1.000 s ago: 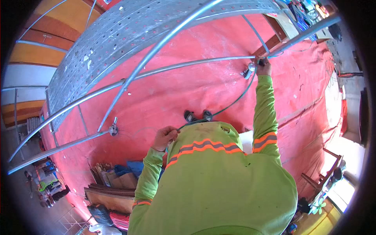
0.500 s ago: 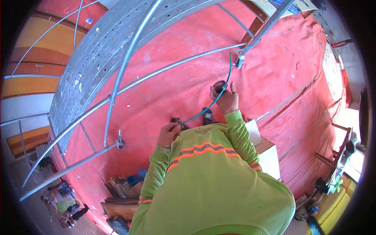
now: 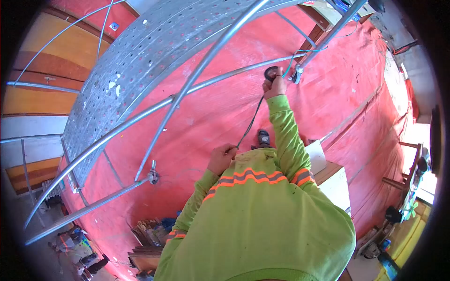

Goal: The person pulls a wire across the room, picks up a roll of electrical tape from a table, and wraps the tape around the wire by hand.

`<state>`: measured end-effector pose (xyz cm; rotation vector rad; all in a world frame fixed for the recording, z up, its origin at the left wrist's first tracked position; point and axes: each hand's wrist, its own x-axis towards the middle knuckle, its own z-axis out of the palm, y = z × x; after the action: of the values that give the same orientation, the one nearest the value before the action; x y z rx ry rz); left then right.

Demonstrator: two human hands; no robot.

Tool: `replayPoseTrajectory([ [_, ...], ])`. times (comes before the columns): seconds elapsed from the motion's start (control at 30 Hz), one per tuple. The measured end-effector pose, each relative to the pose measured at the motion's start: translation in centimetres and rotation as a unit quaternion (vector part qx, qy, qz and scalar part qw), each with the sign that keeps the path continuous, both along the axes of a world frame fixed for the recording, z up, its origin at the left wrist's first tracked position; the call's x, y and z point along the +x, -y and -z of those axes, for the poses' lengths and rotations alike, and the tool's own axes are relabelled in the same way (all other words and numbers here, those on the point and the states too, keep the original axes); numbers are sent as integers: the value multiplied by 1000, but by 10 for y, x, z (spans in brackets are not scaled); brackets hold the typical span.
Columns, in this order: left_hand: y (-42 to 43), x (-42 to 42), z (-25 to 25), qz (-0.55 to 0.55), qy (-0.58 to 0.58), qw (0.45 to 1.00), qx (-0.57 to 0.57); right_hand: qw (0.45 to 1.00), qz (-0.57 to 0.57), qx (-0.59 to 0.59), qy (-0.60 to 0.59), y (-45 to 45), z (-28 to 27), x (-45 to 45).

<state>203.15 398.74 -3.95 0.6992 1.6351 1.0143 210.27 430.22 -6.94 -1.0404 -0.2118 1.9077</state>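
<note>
My left hand [image 3: 221,159] pinches a thin dark green cable [image 3: 253,119] close to my waist. Farther forward, my right hand [image 3: 276,85] grips a round black object [image 3: 271,73], which sticks out to the left of its fingers. The cable runs up from my left hand to my right one. Beyond my right hand, a green stretch [image 3: 303,50] of cable passes over a metal pole near a clamp [image 3: 296,74]. A long curved-looking metal tube [image 3: 225,76] lies just past my right hand.
A perforated metal platform [image 3: 126,70] spans the upper left, with a diagonal tube [image 3: 201,70] in front. Another clamp [image 3: 153,174] sits on a lower tube. Red sheeting [image 3: 211,117] covers the floor. A white panel [image 3: 335,192] stands right of me.
My right hand came back from the far pole joint, then moved forward again with the round black object. My left hand shifted slightly right, still pinching the cable.
</note>
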Motion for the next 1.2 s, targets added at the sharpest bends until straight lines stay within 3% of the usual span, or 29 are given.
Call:
replayPoseTrajectory([
  [0.13, 38, -39, 14, -57, 48, 997, 26, 989, 80, -29, 119, 18, -14, 2],
  [0.23, 48, -63, 11, -21, 36, 999, 32, 999, 11, 12, 43, 30, 3, 20],
  [0.27, 52, -68, 10, -10, 37, 999, 38, 996, -37, 79, -2, 27, 29, 32],
  [0.37, 61, -70, 10, 31, 17, 997, 63, 995, 84, -26, -51, 67, -2, 33],
  [0.43, 63, -71, 12, 64, -39, 992, 98, 993, 96, -8, -75, 79, 11, 43],
  [0.57, 63, -68, 12, 100, -26, 990, 93, 986, 137, -9, -94, 132, 38, 46],
  [0.77, 55, -68, 14, 70, -42, 991, 104, 993, 46, -46, -101, 212, 24, 11],
  [0.9, 50, -58, 15, 86, 17, 995, 49, 979, 17, -28, -203, 204, 25, 23],
  [1.2, 78, -37, 2, 25, 69, 997, 4, 990, 84, -50, -103, 188, 30, 28],
])
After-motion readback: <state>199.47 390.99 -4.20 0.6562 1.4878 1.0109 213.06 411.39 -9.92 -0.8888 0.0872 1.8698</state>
